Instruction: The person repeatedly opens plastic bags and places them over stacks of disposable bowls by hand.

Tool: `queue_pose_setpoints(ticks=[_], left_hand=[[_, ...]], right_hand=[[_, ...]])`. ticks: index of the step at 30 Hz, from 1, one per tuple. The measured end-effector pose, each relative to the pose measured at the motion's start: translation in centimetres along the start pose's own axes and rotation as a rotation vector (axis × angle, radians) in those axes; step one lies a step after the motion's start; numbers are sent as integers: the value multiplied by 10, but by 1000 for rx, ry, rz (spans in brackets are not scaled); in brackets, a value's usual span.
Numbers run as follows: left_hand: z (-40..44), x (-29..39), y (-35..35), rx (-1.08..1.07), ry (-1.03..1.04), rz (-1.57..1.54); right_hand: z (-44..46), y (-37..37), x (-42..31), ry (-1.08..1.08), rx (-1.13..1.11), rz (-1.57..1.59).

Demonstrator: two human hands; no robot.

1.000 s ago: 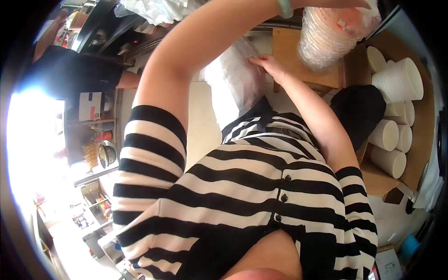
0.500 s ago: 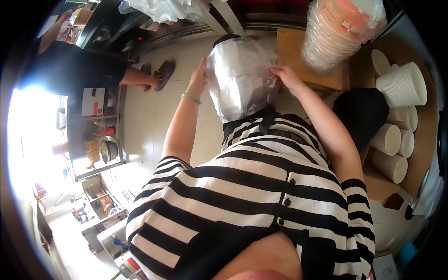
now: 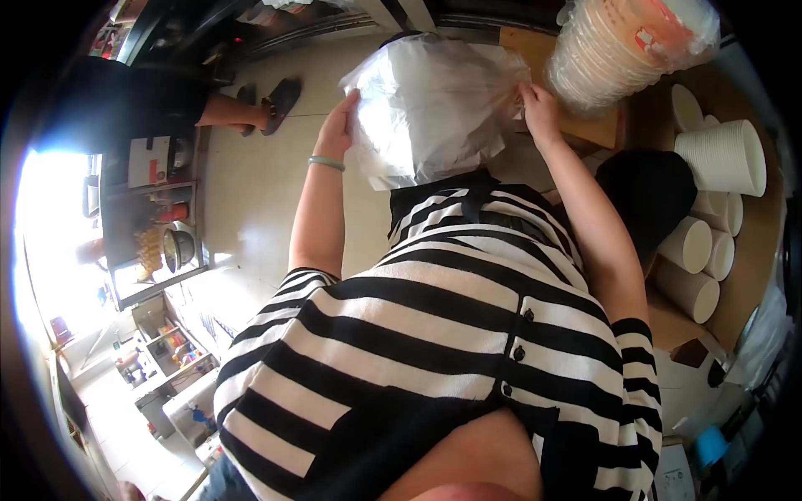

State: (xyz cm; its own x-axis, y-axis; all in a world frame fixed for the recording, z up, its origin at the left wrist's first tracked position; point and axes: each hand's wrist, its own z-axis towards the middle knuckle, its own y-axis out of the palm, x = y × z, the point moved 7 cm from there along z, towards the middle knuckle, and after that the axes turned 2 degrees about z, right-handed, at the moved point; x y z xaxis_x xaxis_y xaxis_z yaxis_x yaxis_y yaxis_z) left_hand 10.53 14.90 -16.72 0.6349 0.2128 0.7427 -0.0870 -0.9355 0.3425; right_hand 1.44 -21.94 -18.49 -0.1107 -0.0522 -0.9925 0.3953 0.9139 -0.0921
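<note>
A clear, crinkled plastic bag (image 3: 434, 113) is stretched between my two hands, above my lap. My left hand (image 3: 338, 125) grips its left edge, with a pale bangle on the wrist. On the other side, my right hand (image 3: 539, 110) pinches the right edge of the bag between thumb and fingers. Light glares off the plastic, and I cannot make out whether anything is inside. Close beyond my right hand stands a stack of paper tubs (image 3: 622, 54) wrapped in clear plastic, white with orange print.
To my right, a cardboard box (image 3: 752, 242) holds several white paper cups (image 3: 720, 157), some stacked. A brown carton (image 3: 576, 125) stands under the wrapped stack. At the left, another person's sandaled foot (image 3: 284, 104) rests on the tiled floor (image 3: 259, 184), near a shelf unit (image 3: 159, 288).
My hands have moved apart and slightly farther from my body, spreading the plastic bag wider and flatter. The view has shifted a little.
</note>
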Motion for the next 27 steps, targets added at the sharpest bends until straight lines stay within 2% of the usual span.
queue_pose_setpoints(ticks=[2, 3, 5, 7, 9, 11, 13, 14, 15, 17, 18, 21, 22, 23, 25, 26, 27], left_hand=[[5, 17, -20, 297, 108, 551], [12, 20, -15, 287, 111, 546], [-6, 73, 10, 656, 843, 1238], [-48, 97, 87, 572, 1138, 1199], [-58, 109, 148, 207, 1181, 945], [-72, 109, 200, -32, 1129, 940], [-54, 102, 232, -373, 965, 944], [-65, 98, 251, -523, 714, 871], [-72, 102, 260, -538, 737, 874], [-76, 98, 272, -637, 549, 785], [-81, 99, 276, -644, 550, 790], [-91, 107, 280, -523, 528, 723], [-98, 106, 284, -525, 511, 705], [-100, 105, 284, -525, 508, 708], [-104, 95, 286, -626, 335, 568], [-108, 97, 283, -627, 332, 573], [-120, 92, 287, -824, 218, 438]], right_hand=[[-1, -10, -15, -71, 71, 2], [-7, -8, -33, -93, 56, 117], [-15, -8, -65, -115, 38, 227], [-22, 2, -95, -127, -108, 319], [-32, 6, -128, -64, -206, 324], [-46, 16, -162, -90, -375, 239], [-56, 17, -190, -123, -460, 369], [-58, 11, -193, -117, -469, 350], [-56, 5, -198, -118, -477, 330], [-53, -7, -202, -143, -439, 343], [-52, -12, -201, -139, -413, 362], [-53, -20, -199, -72, -445, 381], [-55, -22, -194, -25, -348, 396], [-54, -22, -191, -23, -348, 400], [-54, -19, -186, -69, -403, 360], [-55, -18, -184, -69, -401, 364], [-57, -19, -183, -55, -393, 371]])
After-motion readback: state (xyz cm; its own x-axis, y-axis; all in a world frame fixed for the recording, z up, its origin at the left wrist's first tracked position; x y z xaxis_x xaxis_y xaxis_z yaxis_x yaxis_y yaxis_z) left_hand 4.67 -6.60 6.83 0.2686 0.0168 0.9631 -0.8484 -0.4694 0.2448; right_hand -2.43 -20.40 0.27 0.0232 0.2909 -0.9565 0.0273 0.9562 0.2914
